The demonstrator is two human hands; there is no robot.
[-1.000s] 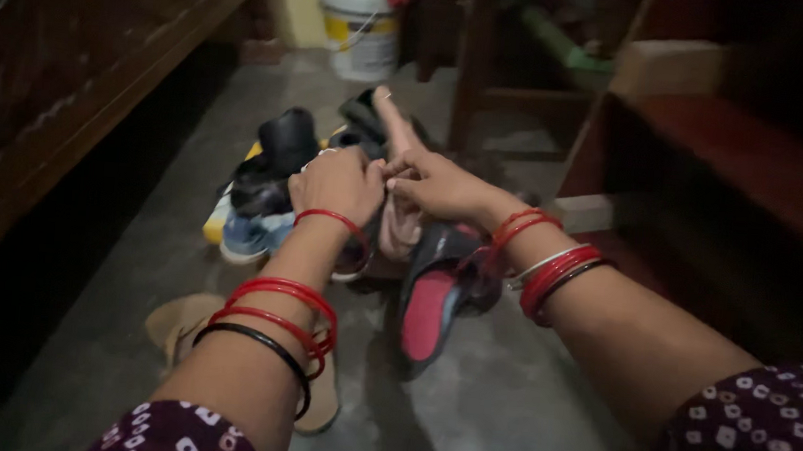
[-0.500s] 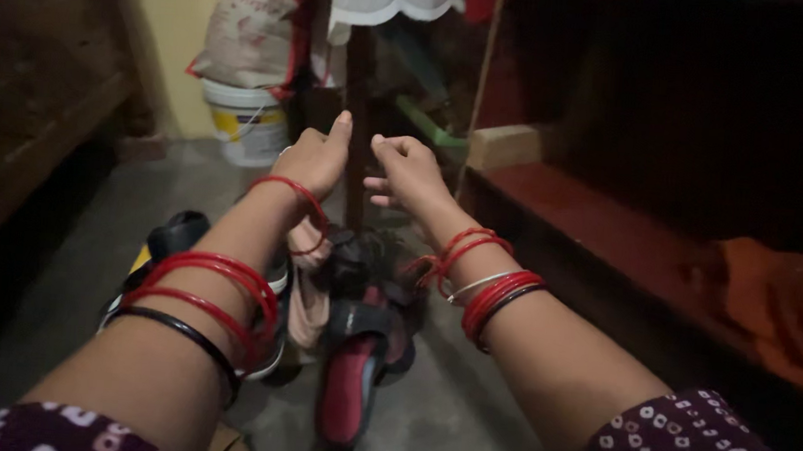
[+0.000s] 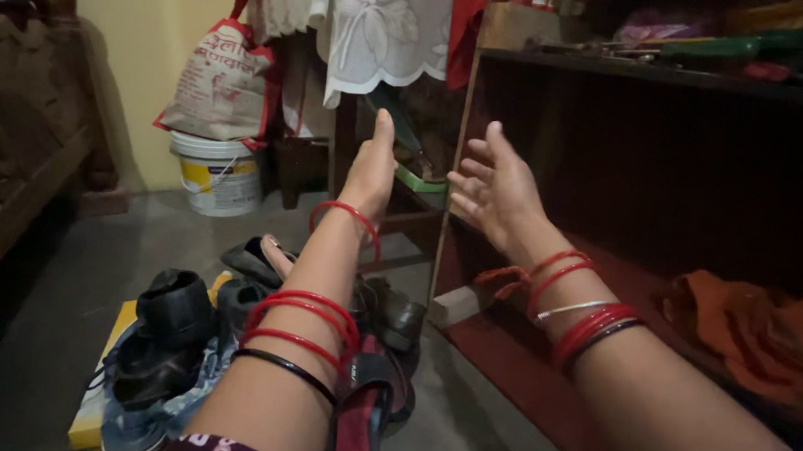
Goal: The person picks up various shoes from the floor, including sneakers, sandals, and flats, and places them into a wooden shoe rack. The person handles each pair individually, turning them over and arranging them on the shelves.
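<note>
1 head view — looks forward-down, close over both forearms.

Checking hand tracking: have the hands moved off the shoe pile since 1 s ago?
Yes. Both hands, left and right, rose off the shoe pile, now open, empty, before the shelf.

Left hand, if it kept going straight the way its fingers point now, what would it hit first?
Probably the white lace cloth hanging just above the left hand, whose open fingers point up and forward. Depth is unclear, so it might pass in front.
</note>
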